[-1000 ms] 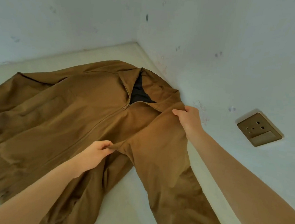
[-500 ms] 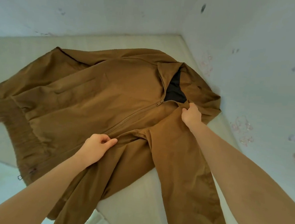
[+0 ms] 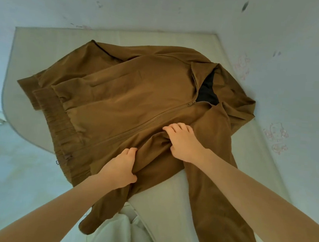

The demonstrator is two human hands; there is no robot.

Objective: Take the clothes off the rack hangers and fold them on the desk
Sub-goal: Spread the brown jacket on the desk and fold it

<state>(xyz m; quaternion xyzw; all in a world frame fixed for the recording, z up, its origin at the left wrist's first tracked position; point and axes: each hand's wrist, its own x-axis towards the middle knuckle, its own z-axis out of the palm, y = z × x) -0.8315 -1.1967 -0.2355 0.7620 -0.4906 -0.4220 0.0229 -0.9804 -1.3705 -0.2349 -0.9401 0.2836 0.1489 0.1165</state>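
A: Brown cotton-like cloth fills most of what we see: the jacket (image 3: 129, 102) lies front up on the pale bench (image 3: 186, 204), zipped nearly to the collar, the dark lining showing at the neck.

B: And how does it lie from us? We make its long axis run crosswise, the ribbed hem (image 3: 57, 127) out to our left, the collar (image 3: 206, 86) to our right near the wall (image 3: 278, 34).

A: Agreed. So the near sleeve (image 3: 219, 193) comes off the right-hand shoulder and trails toward us, over the bench edge. That is the part any fold has to bring in.

B: Our hands, then. The left hand (image 3: 120, 167) is curled round a bunch of cloth at the near edge of the body. The right hand (image 3: 184, 140) sits just past it, fingers bent over a ridge of fabric where sleeve meets chest, thumb tucked under as far as we can tell.

A: Both holding jacket, close together, neither spread flat. The right hand is the nearer one to the sleeve's root; the left is nearer the hem side.

B: We judge the sleeve should swing away from us, across the chest, along that crosswise axis. The hanging cuff end could drag at the bench edge.
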